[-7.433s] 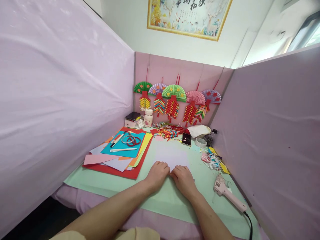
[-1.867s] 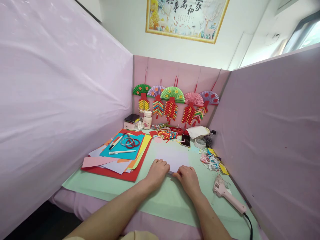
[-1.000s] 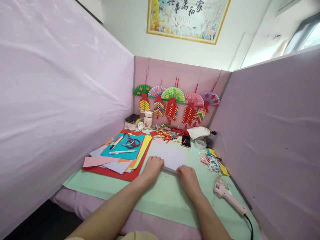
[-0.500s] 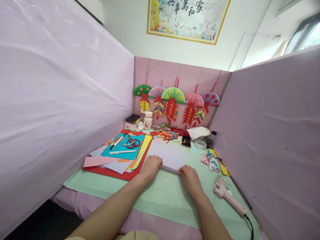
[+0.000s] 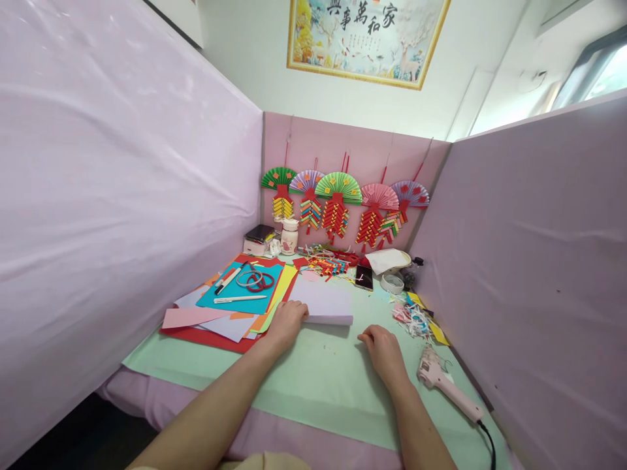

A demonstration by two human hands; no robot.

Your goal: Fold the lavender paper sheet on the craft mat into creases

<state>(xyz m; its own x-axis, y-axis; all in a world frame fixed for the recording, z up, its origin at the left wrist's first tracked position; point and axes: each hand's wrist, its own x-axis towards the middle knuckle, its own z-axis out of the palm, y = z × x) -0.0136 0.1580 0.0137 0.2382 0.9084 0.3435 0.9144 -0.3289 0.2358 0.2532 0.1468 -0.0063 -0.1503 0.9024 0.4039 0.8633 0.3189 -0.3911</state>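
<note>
A sheet of lilac paper (image 5: 327,301) lies on the mat with its near edge folded up into a narrow strip. My left hand (image 5: 290,321) pinches the left end of that folded edge between thumb and fingers. My right hand (image 5: 383,349) is off the paper, a little to the right of its near corner. Its fingers are curled in, with thumb and forefinger together and nothing visible between them. To the left of my left hand is a stack of coloured paper, with a blue sheet (image 5: 235,305) on top.
Scissors (image 5: 259,282) and pens (image 5: 240,299) lie on the stack. A glue gun (image 5: 448,385) rests at the right, near paper scraps (image 5: 414,316). Behind are a phone (image 5: 364,278), a tape roll (image 5: 392,282), small paper rolls (image 5: 330,265) and a bottle (image 5: 289,236). Paper fans (image 5: 341,187) hang on the partition.
My right hand has let go of the lilac paper and moved slightly right. My left hand has shifted left, with the paper shifting left and turning a little.
</note>
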